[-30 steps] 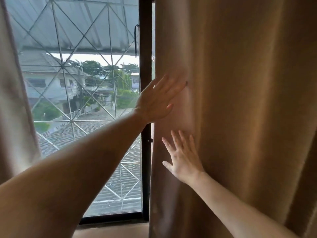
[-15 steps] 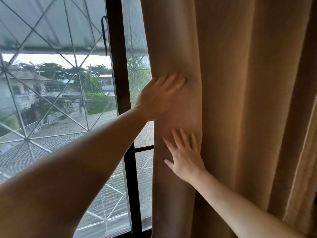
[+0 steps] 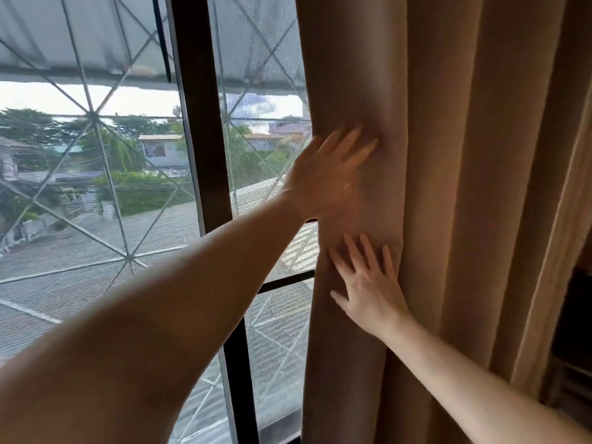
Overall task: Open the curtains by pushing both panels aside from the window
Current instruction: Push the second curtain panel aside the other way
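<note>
Two flat hands — left hand, right hand — one curtain.

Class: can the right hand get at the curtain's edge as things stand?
Probably yes. The right hand already lies flat on the curtain, just beside its window-side edge, below the left hand; nothing shows between its fingers and that edge.

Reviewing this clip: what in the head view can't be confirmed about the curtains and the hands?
- Left curtain panel: outside the frame, so its position is unknown.
- Curtain rod and top of the right curtain panel: cut off by the upper edge.
- Window behind that panel: hidden by fabric.
- Palms of the left hand and right hand: face the fabric, so how firmly they press is unclear.
</note>
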A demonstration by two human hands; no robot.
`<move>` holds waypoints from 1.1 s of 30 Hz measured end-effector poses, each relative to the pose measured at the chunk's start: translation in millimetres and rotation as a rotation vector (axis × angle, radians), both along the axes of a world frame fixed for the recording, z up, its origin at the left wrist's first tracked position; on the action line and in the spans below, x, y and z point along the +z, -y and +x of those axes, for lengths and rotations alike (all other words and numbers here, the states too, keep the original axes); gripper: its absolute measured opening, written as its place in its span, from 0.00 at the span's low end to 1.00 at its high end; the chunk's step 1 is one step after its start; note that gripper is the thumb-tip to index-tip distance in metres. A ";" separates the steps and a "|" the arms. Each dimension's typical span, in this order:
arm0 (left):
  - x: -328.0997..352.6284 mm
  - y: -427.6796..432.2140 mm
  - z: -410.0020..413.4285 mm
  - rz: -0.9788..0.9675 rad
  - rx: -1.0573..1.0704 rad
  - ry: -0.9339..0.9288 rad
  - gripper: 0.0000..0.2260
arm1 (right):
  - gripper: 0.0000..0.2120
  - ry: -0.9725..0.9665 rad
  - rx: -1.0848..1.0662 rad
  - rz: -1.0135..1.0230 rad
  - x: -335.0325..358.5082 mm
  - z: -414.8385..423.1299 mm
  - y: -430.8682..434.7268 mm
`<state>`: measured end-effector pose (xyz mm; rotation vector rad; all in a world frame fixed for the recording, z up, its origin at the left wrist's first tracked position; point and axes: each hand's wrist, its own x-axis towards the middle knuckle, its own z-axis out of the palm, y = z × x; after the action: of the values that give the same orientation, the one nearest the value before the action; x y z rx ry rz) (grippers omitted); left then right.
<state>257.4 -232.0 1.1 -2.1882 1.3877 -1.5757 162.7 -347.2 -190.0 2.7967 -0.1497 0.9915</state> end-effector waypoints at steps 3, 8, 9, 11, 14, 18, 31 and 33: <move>-5.4 10.9 2.4 -0.027 -0.059 0.010 0.33 | 0.39 0.006 -0.034 0.003 -0.7 1.5 10.5; -8.6 30.9 6.3 -0.025 -0.057 0.020 0.34 | 0.39 0.011 -0.063 -0.004 -2.7 -0.3 27.6; -8.4 35.7 5.5 -0.025 -0.054 0.019 0.34 | 0.39 0.011 -0.067 -0.005 -2.7 -1.0 31.6; -8.1 45.3 2.8 -0.030 -0.051 0.021 0.35 | 0.39 0.016 -0.072 -0.006 -2.3 -2.0 40.7; -8.0 62.7 0.4 -0.031 -0.039 0.018 0.35 | 0.38 0.031 -0.079 -0.002 -0.2 -4.6 56.6; -6.7 90.2 -3.8 -0.020 -0.012 -0.001 0.35 | 0.38 0.048 -0.079 -0.007 1.6 -8.2 85.7; -7.2 201.9 -17.4 -0.031 0.027 -0.042 0.36 | 0.41 0.103 -0.089 0.001 2.6 -15.4 203.4; -6.1 217.3 -19.2 -0.028 0.035 -0.053 0.37 | 0.41 0.102 -0.089 -0.008 3.4 -15.8 220.5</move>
<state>238.2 -449.3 -5.0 -2.2730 1.3412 -1.5453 146.8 -567.6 -186.6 2.7066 -0.2799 1.1114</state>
